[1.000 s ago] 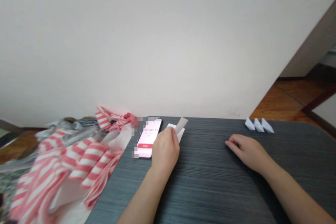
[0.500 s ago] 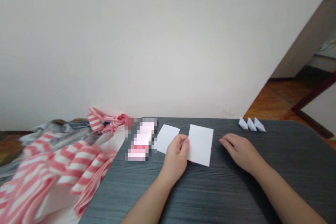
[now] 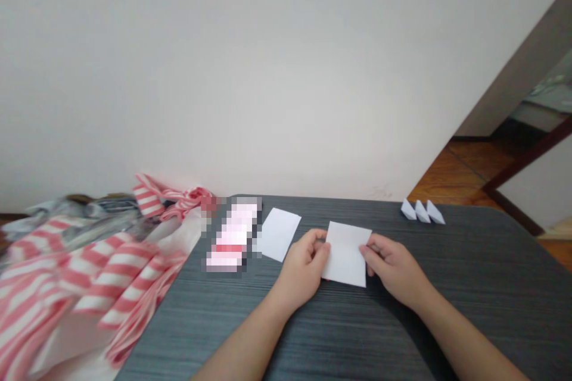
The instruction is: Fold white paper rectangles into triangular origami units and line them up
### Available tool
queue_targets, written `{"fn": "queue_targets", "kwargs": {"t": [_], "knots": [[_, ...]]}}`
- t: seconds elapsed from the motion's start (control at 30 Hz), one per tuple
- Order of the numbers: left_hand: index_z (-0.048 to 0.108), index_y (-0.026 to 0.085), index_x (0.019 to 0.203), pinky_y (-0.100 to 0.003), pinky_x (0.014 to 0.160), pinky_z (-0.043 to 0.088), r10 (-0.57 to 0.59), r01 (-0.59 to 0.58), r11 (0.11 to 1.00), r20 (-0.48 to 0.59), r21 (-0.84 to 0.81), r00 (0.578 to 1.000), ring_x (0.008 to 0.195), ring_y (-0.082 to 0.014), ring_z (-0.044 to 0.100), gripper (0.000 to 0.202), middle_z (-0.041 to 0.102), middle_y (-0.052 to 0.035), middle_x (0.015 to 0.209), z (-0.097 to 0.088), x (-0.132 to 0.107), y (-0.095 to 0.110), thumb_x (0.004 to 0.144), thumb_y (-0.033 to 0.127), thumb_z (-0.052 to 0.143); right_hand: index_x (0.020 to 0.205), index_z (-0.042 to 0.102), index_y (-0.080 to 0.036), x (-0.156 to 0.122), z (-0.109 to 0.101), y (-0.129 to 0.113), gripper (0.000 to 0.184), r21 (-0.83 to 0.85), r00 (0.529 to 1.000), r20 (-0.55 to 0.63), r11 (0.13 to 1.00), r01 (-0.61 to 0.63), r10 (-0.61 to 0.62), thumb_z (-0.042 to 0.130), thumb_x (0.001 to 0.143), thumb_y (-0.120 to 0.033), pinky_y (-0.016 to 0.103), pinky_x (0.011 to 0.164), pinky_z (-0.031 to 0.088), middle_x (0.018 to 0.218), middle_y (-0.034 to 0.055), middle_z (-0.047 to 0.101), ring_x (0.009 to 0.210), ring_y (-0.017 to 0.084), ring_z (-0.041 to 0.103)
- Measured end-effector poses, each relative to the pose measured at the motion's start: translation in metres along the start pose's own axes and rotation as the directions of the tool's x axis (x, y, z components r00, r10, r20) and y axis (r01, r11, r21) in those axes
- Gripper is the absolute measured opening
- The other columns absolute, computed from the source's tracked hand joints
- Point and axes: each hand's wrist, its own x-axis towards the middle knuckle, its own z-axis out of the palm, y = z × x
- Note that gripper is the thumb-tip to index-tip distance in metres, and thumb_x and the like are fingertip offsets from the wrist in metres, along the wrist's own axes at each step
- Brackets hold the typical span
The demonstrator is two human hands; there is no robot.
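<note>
Paper sheet (image 3: pixel 347 255) over dark tabletop (image 3: pixel 339 333), left hand (image 3: pixel 304 271) and right hand (image 3: pixel 395 268) clamped on opposite side edges. More white paper (image 3: pixel 280 234) lies left of it; three folded pieces (image 3: pixel 422 212) right, near far edge.

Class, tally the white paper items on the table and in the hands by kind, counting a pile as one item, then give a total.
Folded pieces: 3
Held sheet: 1
Pile: 1 (its sheets cannot be counted from here)
Total: 5
</note>
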Motion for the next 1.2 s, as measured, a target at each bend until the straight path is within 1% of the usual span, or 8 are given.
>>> {"fn": "queue_targets", "kwargs": {"t": [0.1,0.2,0.3,0.5,0.67,0.9,1.03,1.2], "knots": [[0.059,0.018,0.108,-0.023,0.053,0.041,0.008,-0.007,1.000,0.024,-0.030,1.000,0.059,-0.0141,0.054,0.028,0.060,0.0009,0.070,-0.001,0.001,0.003,0.092,0.040,0.051,0.082,0.061,-0.018,0.001,0.002,0.000,0.020,0.071,1.000,0.021,0.997,0.002,-0.004,0.047,0.094,-0.027,0.025,0.057,0.043,0.058,-0.0037,0.056,0.054,0.014,0.055],[0.061,0.018,0.107,-0.022,0.055,0.040,0.004,0.004,0.992,0.059,-0.127,0.998,0.060,-0.0133,0.053,0.026,0.061,0.0009,0.071,-0.002,0.002,0.008,0.091,0.037,0.052,0.100,0.065,-0.017,0.000,0.004,0.003,0.019,0.183,0.999,0.040,0.983,0.011,-0.018,0.049,0.095,-0.026,0.024,0.057,0.044,0.067,-0.0019,0.060,0.059,0.014,0.057],[0.066,0.017,0.097,-0.022,0.057,0.041,0.000,0.002,0.990,0.015,-0.144,1.000,0.064,-0.0132,0.054,0.021,0.063,-0.0006,0.075,-0.003,0.003,0.011,0.089,0.033,0.055,0.116,0.065,-0.018,-0.001,0.005,0.008,0.028,0.226,1.000,0.021,0.974,-0.001,-0.004,0.049,0.095,-0.027,0.024,0.053,0.042,0.066,-0.0011,0.060,0.057,0.013,0.055],[0.064,0.017,0.101,-0.023,0.049,0.041,-0.068,0.071,0.949,0.019,-0.306,0.997,0.053,-0.0125,0.050,0.029,0.054,0.0019,0.063,-0.002,0.002,0.011,0.090,0.041,0.052,0.103,0.075,-0.022,-0.001,0.000,0.010,0.030,0.205,0.985,0.030,0.966,0.160,-0.170,0.048,0.091,-0.015,0.024,0.056,0.044,0.088,0.0040,0.065,0.057,0.011,0.053],[0.060,0.016,0.105,-0.020,0.047,0.039,-0.031,0.030,0.972,0.000,-0.235,1.000,0.049,-0.0103,0.048,0.027,0.048,0.0064,0.057,0.000,0.002,0.013,0.085,0.033,0.062,0.104,0.075,-0.022,0.000,-0.001,0.007,0.031,0.213,0.971,0.056,0.953,0.214,-0.231,0.047,0.092,-0.016,0.024,0.054,0.044,0.093,0.0051,0.064,0.057,0.010,0.054],[0.058,0.016,0.102,-0.020,0.046,0.039,-0.038,0.041,0.980,0.017,-0.193,0.999,0.050,-0.0097,0.049,0.019,0.051,0.0060,0.059,0.000,0.002,0.011,0.088,0.028,0.057,0.127,0.061,-0.019,-0.004,0.002,0.008,0.035,0.208,0.997,0.006,0.976,0.071,-0.074,0.044,0.099,-0.031,0.026,0.054,0.046,0.088,0.0045,0.069,0.053,0.012,0.053],[0.059,0.016,0.102,-0.020,0.048,0.040,-0.032,0.039,0.987,0.043,-0.158,0.999,0.051,-0.0099,0.050,0.020,0.051,0.0057,0.060,-0.002,0.002,0.010,0.088,0.030,0.057,0.117,0.068,-0.018,-0.003,0.003,0.004,0.030,0.017,0.997,0.036,0.998,0.061,-0.061,0.057,0.092,-0.031,0.027,0.060,0.047,0.083,0.0043,0.072,0.065,0.017,0.061],[0.058,0.017,0.106,-0.020,0.049,0.041,-0.016,0.022,0.987,0.039,-0.158,0.999,0.052,-0.0099,0.051,0.023,0.052,0.0055,0.062,-0.001,0.003,0.008,0.088,0.031,0.058,0.110,0.071,-0.019,-0.001,0.001,-0.002,0.027,-0.067,0.995,0.063,0.995,0.077,-0.073,0.054,0.092,-0.029,0.029,0.068,0.049,0.090,0.0054,0.075,0.075,0.019,0.066]]}}
